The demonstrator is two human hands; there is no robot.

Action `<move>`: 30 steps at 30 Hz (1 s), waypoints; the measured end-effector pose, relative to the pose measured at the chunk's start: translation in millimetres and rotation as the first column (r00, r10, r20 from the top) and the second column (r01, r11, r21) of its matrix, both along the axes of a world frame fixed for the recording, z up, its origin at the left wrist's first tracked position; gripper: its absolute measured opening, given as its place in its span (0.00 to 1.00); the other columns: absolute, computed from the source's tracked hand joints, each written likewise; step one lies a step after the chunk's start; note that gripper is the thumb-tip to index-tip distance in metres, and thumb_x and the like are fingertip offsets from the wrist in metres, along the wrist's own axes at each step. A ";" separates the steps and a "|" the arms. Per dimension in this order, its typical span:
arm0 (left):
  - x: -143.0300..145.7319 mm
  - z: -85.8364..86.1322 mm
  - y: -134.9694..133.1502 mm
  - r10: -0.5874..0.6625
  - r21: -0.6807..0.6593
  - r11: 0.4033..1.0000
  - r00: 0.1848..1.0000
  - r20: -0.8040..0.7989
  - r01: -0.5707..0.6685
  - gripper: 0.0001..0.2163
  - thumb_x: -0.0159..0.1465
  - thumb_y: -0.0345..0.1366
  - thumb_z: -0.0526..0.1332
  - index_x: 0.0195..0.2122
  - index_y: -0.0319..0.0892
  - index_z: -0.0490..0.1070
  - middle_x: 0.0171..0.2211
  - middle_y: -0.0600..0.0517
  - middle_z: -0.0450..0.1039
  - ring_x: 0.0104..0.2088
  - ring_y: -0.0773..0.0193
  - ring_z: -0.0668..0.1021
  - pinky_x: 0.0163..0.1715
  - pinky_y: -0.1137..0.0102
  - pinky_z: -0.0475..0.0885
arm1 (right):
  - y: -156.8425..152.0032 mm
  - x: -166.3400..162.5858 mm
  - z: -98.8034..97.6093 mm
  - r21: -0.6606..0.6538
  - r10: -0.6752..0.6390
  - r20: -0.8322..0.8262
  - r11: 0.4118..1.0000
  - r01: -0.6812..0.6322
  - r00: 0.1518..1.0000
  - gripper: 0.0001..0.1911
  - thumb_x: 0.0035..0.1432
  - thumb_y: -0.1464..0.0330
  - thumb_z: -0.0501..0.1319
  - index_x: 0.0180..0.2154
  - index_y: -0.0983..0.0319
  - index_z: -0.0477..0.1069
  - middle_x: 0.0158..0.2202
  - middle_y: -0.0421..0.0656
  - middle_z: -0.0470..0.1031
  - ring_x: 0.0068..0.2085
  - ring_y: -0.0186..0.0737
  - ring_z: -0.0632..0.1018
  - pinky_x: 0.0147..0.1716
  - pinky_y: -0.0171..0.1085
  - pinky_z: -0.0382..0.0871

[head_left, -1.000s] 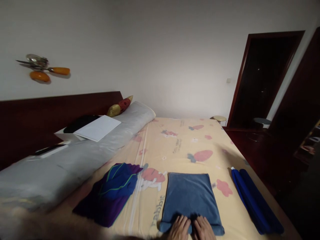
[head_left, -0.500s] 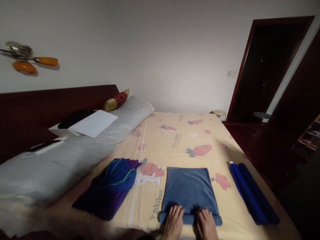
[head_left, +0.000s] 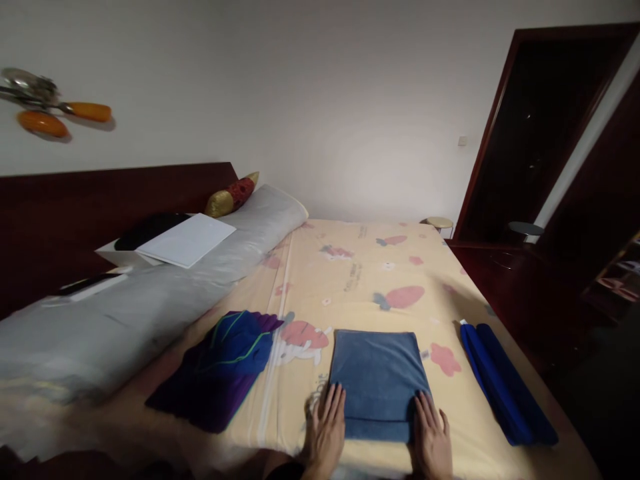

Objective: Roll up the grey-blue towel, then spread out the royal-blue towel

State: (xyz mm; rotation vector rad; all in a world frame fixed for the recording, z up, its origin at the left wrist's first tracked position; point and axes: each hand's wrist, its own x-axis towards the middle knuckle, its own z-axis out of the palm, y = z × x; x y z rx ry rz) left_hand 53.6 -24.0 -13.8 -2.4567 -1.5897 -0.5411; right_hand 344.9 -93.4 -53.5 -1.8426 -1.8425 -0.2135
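Bed (head_left: pixel 380 267); left hand (head_left: pixel 326 430), right hand (head_left: pixel 431 440) flanking folded towel (head_left: pixel 377 380)

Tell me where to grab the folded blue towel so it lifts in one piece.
Take its left and right edges, coming in from both sides. The towel lies flat, a folded rectangle with a layer lip near the front, so fingers under all layers should keep it together. The left hand and right hand lie open at those edges.
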 end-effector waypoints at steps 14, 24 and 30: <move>-1.0 -4.7 4.7 0.023 -0.057 0.998 0.999 -0.023 -0.024 0.23 0.69 0.39 0.47 0.65 0.50 0.49 0.64 0.51 0.57 0.63 0.58 0.63 0.60 0.53 0.55 | 15.4 3.7 4.3 -0.169 -0.054 0.004 0.984 0.054 0.999 0.26 0.65 0.59 0.46 0.61 0.60 0.59 0.63 0.46 0.61 0.63 0.48 0.63 0.58 0.51 0.59; 42.6 8.2 -24.0 -0.169 0.015 0.986 0.981 0.098 0.168 0.18 0.61 0.28 0.51 0.49 0.47 0.72 0.49 0.50 0.75 0.50 0.59 0.74 0.52 0.62 0.68 | 20.5 -24.0 54.5 -0.105 0.215 0.039 0.972 -0.210 0.976 0.15 0.59 0.70 0.51 0.46 0.56 0.69 0.46 0.43 0.76 0.45 0.43 0.74 0.49 0.44 0.64; 40.7 -13.9 -42.7 -0.281 -0.077 0.955 0.958 0.062 0.286 0.29 0.51 0.24 0.54 0.55 0.47 0.65 0.53 0.50 0.72 0.53 0.56 0.72 0.53 0.60 0.69 | -1.1 -42.9 19.5 -0.055 0.420 0.109 0.907 -0.417 0.901 0.22 0.55 0.67 0.57 0.53 0.56 0.64 0.48 0.43 0.75 0.48 0.45 0.74 0.50 0.42 0.63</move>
